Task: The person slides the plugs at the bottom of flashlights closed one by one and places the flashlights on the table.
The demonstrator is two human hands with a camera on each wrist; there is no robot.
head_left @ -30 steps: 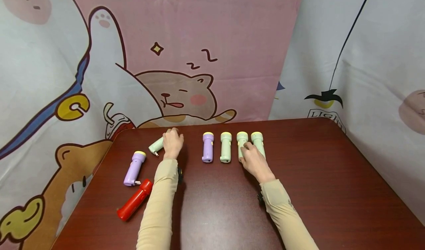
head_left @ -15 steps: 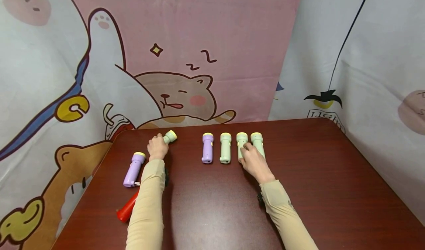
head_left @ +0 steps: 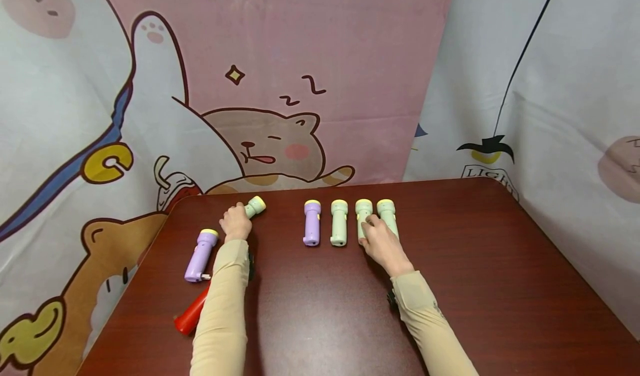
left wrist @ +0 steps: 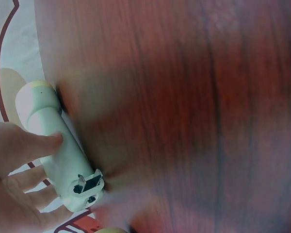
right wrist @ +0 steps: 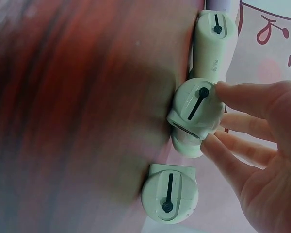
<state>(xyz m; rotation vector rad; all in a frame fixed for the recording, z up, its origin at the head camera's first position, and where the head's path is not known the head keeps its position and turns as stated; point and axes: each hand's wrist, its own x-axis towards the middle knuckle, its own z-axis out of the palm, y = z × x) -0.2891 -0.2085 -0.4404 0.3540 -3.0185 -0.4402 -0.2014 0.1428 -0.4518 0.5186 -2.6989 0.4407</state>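
One glossy red-brown table (head_left: 320, 315) stands before a pink and white cloth (head_left: 375, 76) printed with cartoon animals. Near its far left corner, the left hand (head_left: 236, 223) grasps a green torch (head_left: 256, 206), thumb on one side, fingers on the other; closer lie a purple torch (head_left: 201, 256) and a red torch (head_left: 192, 312), partly behind the sleeve (head_left: 220, 320). Right of centre, the right hand (head_left: 382, 242) pinches a middle torch (head_left: 364, 211), thumb and fingers parted by its width, with one green neighbour (head_left: 386, 212) just beside it.
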